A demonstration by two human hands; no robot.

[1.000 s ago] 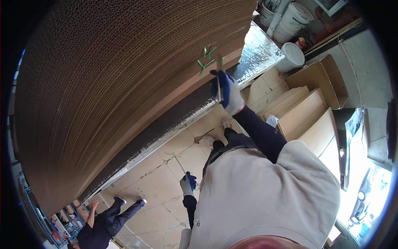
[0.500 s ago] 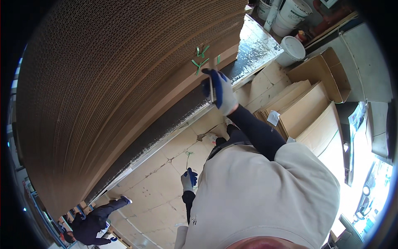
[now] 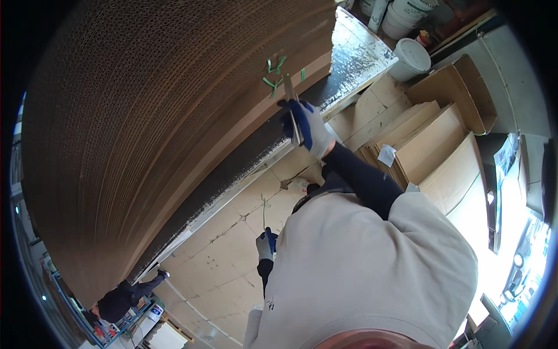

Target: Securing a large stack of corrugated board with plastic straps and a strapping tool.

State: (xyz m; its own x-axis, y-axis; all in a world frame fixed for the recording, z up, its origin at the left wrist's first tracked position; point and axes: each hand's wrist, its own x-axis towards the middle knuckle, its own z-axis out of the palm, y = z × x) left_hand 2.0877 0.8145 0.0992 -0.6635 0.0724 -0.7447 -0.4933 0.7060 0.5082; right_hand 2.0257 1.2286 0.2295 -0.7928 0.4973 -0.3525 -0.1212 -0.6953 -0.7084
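Observation:
My right hand [image 3: 307, 125], in a white and blue work glove, is closed around a long, narrow, knife-like tool [image 3: 289, 87]. Its flat tip points at the edge of a tall stack of corrugated cardboard [image 3: 174, 116], near several short green strips [image 3: 272, 86] on the stack's face. I cannot tell whether the tip touches the cardboard. Lower down at my left side, my gloved left hand [image 3: 266, 244] pinches a thin green strip [image 3: 264, 214] that stands up from the fingers above the floor.
Beneath the stack runs a dark, worn platform [image 3: 360, 52]. Flat cardboard [image 3: 433, 142] and an open carton [image 3: 450, 93] stand to the right, with white buckets [image 3: 410, 59] behind. Another person [image 3: 119, 302] bends beside a cluttered table at the lower left, over a tiled floor [image 3: 224, 256].
The tool in my right hand shows more of its length above the glove. My left hand holds the green strip straighter. The other person has shifted toward the left.

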